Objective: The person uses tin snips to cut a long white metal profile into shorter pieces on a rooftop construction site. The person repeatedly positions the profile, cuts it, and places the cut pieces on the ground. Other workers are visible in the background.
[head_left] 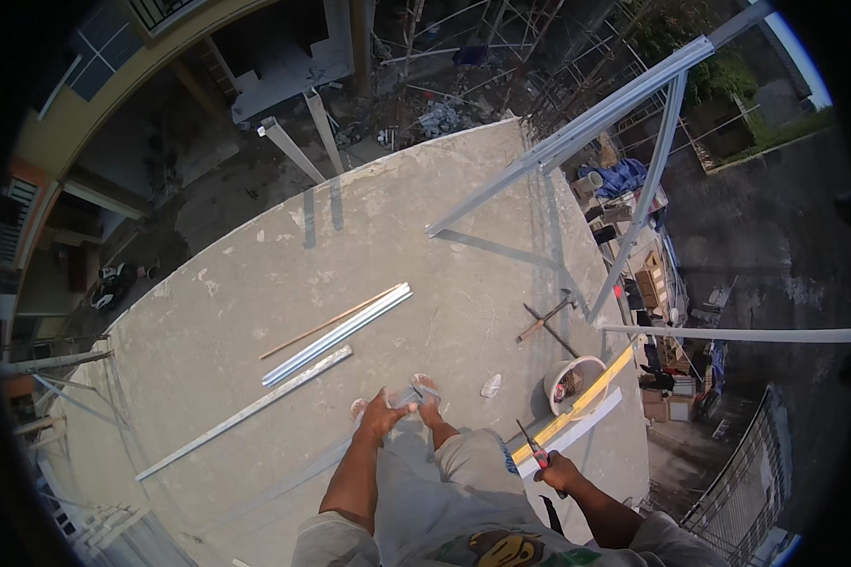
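At the right, my right hand (560, 472) is closed round a pair of red-handled snips (537, 452), their dark jaws pointing up and away to the left. My left hand (384, 416) is in front of my legs, its fingers curled over a thin grey metal channel (326, 460) that slants down to the left. Its thumb sticks out to the right. The far end of the channel is hard to make out near my sandalled feet (425, 386).
Beyond my feet lie silver metal channels (338, 333), a thin wooden stick (331, 321) and a long pale bar (246, 411). On the right are a hammer (560, 304), a bucket (555, 387) and a yellow level (577, 406). A metal frame (577, 142) stands by the slab's edge, above a drop.
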The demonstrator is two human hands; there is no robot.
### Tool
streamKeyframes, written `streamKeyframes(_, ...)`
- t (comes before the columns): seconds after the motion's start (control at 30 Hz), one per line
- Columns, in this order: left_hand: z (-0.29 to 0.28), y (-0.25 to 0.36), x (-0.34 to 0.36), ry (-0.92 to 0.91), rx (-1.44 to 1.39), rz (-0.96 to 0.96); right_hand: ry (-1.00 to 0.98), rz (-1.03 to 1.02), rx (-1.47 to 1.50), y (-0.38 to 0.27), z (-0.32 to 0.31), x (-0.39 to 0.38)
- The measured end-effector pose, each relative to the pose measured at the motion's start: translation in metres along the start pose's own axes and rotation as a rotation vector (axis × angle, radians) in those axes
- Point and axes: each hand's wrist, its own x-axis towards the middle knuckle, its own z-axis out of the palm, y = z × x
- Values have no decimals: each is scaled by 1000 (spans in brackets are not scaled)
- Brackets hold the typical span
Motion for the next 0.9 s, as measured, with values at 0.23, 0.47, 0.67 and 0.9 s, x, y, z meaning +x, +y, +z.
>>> streamKeyframes(0.23,24,-54,167,-139,4,-5,-148,156,150,27,51,97)
streamKeyframes(0.47,23,-60,210,438,308,-157,-106,65,107,16,52,116)
streamKeyframes(0.67,-37,-86,53,468,2,-23,-19,-91,-46,-15,33,109)
streamKeyframes(0.9,-63,-215,-236,864,-455,-182,97,-311,-473,-68,44,56)
